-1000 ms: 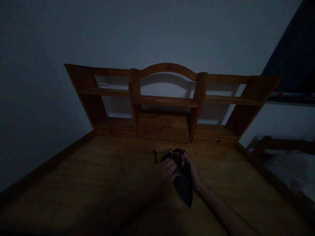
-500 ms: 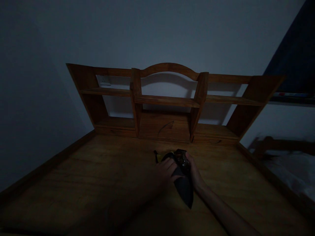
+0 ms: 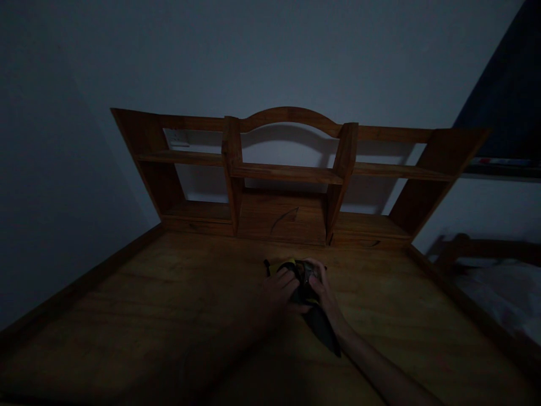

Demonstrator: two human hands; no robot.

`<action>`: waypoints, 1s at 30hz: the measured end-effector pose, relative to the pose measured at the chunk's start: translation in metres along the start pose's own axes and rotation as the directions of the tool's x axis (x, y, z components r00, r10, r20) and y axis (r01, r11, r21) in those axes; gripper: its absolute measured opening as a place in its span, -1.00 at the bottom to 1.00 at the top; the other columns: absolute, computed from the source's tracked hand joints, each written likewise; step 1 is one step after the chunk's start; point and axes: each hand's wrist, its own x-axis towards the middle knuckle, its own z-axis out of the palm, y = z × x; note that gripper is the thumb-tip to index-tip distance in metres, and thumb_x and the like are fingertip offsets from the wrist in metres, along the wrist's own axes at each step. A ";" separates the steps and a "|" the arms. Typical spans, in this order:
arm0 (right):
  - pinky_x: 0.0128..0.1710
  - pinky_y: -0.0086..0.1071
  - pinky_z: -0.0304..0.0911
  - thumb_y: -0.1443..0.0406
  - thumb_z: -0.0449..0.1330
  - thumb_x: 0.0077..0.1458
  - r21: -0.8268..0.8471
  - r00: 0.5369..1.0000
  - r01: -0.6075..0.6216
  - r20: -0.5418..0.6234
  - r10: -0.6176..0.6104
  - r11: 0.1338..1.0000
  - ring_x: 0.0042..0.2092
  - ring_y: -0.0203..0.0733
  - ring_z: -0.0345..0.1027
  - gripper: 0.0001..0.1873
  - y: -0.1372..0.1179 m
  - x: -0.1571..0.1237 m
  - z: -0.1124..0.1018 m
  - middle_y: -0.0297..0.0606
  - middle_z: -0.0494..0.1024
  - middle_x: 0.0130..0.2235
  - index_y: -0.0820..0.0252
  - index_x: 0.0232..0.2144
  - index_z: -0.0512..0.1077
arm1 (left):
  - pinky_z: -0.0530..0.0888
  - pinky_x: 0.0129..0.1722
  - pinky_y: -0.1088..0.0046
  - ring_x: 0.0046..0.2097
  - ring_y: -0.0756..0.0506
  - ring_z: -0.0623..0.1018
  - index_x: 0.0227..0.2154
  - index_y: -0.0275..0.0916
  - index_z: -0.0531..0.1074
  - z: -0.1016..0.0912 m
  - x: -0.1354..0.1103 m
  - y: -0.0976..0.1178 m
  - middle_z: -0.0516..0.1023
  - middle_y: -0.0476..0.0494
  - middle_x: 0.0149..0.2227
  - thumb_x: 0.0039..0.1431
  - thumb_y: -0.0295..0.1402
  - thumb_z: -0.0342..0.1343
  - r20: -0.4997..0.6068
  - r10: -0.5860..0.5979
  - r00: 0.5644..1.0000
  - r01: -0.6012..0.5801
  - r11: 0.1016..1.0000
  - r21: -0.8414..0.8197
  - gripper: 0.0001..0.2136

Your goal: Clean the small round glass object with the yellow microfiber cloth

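Note:
Low over the wooden desktop (image 3: pixel 169 299), both my hands meet around a dark bundle. My left hand (image 3: pixel 278 288) has its fingers curled over a black and yellow pouch-like thing (image 3: pixel 275 267), whose dark pointed flap (image 3: pixel 323 331) hangs out below toward me. My right hand (image 3: pixel 323 290) pinches a dark glossy item (image 3: pixel 307 272) against the pouch's right side, thumb on top. Dim light and the fingers hide what kind of item it is, and I cannot tell whether it is inside the pouch or beside it.
Behind the hands a wooden shelf unit (image 3: pixel 287 173) with small drawers runs along the wall. A wall socket (image 3: pixel 178 138) shows through its left bay. Raised edges (image 3: pixel 456 296) border the desktop. At the right are a wooden bed frame (image 3: pixel 499 248) and a dark curtain (image 3: pixel 507 96).
My right hand has shifted, its thumb now over the glossy item and its fingers around the far side. The pointed flap has swung slightly right. More yellow shows near my left fingers.

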 end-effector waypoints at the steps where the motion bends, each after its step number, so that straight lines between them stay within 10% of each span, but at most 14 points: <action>1: 0.08 -0.23 0.09 -0.05 0.13 0.06 -0.002 1.000 -0.014 0.000 0.014 1.000 0.04 -0.05 0.23 -0.53 0.001 0.000 0.000 -0.30 0.40 -0.04 -0.02 -0.03 0.30 | 0.47 -0.18 0.27 -0.15 -0.17 0.46 -0.28 -0.29 0.38 0.000 0.000 0.000 0.46 -0.19 -0.24 0.07 0.02 0.11 -0.003 -0.002 1.000 0.002 1.000 -0.007 -0.58; 30: 0.03 -0.28 0.11 -0.02 0.09 0.14 0.037 0.984 -0.065 -0.166 0.070 0.997 -0.03 -0.09 0.27 -0.62 -0.003 0.002 -0.002 -0.30 0.45 -0.10 0.08 -0.12 0.38 | 0.41 0.02 0.22 -0.04 -0.16 0.45 -0.13 -0.26 0.33 0.001 0.010 0.008 0.45 -0.18 -0.16 0.17 -0.11 0.07 0.043 0.007 0.999 -0.002 0.993 -0.120 -0.66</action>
